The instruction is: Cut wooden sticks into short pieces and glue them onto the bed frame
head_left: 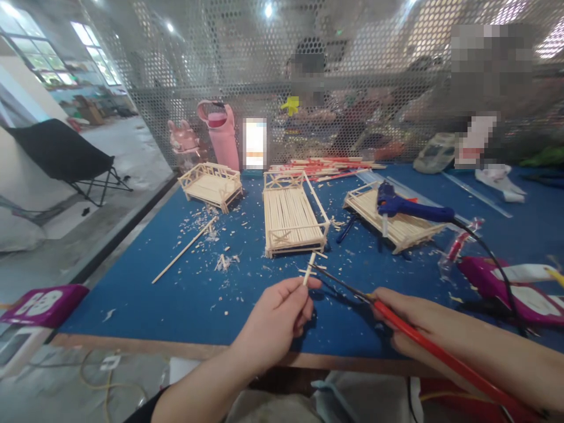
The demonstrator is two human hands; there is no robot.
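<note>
Your left hand (275, 317) pinches a stick (309, 269) at lower centre, your right hand (403, 305) holds a red-handled tool (423, 341) beside it, and three mid-frame miniature beds (291, 208) look largely built, the stick unattached.

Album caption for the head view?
Left hand holds a wooden stick, right hand a red-handled tool, near a miniature wooden bed.

1 head-worn cam, looks fwd & down, close over blue tabletop (145, 311).
</note>
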